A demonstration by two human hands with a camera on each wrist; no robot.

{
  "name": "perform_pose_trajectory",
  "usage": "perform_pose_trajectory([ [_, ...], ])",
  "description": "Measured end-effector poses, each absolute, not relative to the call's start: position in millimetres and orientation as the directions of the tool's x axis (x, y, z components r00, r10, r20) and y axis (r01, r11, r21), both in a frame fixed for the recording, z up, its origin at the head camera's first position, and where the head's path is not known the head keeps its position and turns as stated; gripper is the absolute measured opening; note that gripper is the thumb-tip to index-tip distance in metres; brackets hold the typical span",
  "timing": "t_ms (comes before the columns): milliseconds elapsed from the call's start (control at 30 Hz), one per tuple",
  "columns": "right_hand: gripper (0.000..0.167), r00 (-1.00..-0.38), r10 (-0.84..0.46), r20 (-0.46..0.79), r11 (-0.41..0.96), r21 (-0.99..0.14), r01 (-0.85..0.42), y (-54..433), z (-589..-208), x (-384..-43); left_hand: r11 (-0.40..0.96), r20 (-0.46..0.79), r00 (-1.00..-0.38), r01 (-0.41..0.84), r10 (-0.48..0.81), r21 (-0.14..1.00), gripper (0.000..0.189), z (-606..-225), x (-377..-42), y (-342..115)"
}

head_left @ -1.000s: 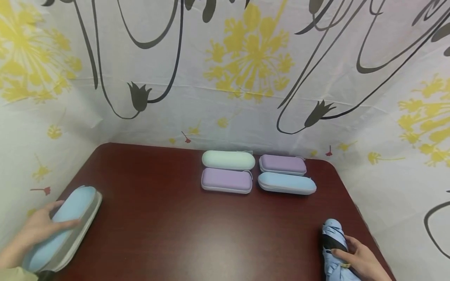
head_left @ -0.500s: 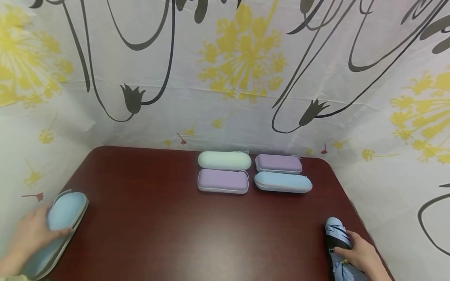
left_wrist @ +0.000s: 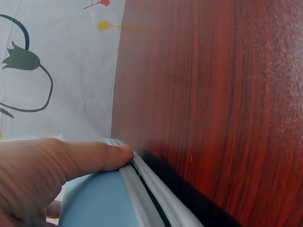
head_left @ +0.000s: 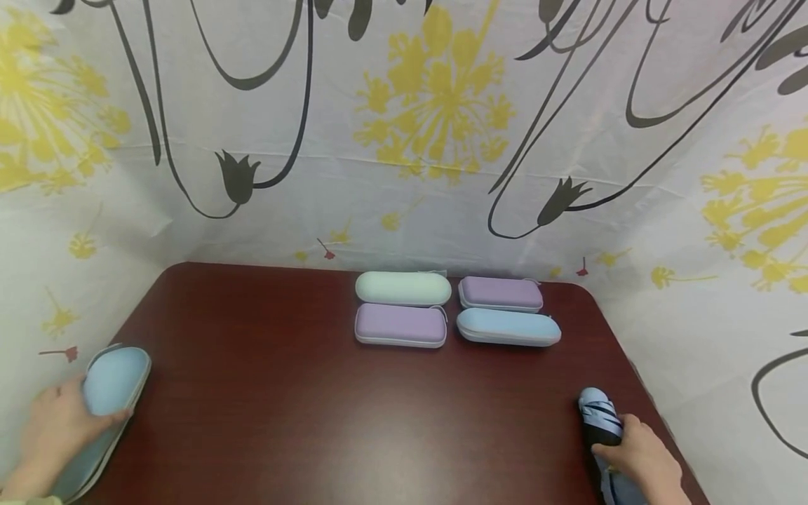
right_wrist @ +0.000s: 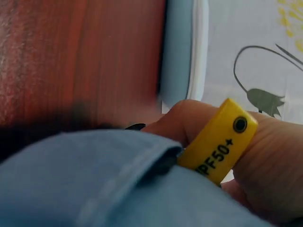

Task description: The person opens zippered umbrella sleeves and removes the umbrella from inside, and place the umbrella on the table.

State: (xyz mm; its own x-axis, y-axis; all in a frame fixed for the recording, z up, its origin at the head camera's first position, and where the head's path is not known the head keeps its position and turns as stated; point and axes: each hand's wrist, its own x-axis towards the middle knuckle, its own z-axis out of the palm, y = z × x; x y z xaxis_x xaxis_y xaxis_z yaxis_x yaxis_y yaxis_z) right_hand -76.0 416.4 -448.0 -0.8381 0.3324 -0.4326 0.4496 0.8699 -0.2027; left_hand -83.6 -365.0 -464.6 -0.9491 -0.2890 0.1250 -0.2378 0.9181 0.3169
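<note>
At the table's left edge my left hand [head_left: 59,424] grips a large light-blue zip case [head_left: 116,382], thumb on its near side and fingers over the far side. In the left wrist view the thumb [left_wrist: 94,158] presses beside the pale zip seam [left_wrist: 156,194]. On the right side, my right hand [head_left: 647,456] holds a folded blue umbrella [head_left: 596,407] with a dark band round it, its tip pointing away from me. The right wrist view shows blue umbrella cloth [right_wrist: 85,175] and a yellow tag [right_wrist: 220,142] printed with "50+" against the hand. The umbrella's lower end is hidden.
Toward the back of the dark red table [head_left: 284,393] lie a mint case [head_left: 404,288], two purple cases [head_left: 400,324] [head_left: 501,292] and a light-blue case [head_left: 508,327]. A patterned cloth [head_left: 379,210] hangs behind. A blue-grey form with a pale rim [right_wrist: 177,61] shows beyond the right hand.
The left hand has shifted the large blue case leftward and tilted it, so less of its side shows. The umbrella has barely moved, and the head view has turned slightly.
</note>
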Motion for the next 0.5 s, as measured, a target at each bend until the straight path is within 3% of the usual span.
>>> perform_pose_trajectory([
  [233, 0.094, -0.840, 0.357, -0.409, 0.877, -0.164, 0.452, 406, -450, -75, 0.922, 0.100, -0.954, -0.240, -0.282, 0.304, 0.086, -462, -86, -368],
  [500, 0.100, -0.851, 0.311, -0.424, 0.891, -0.182, 0.417, 407, -452, -72, 0.912, 0.143, -0.958, -0.180, -0.248, 0.369, 0.093, -471, -90, -386],
])
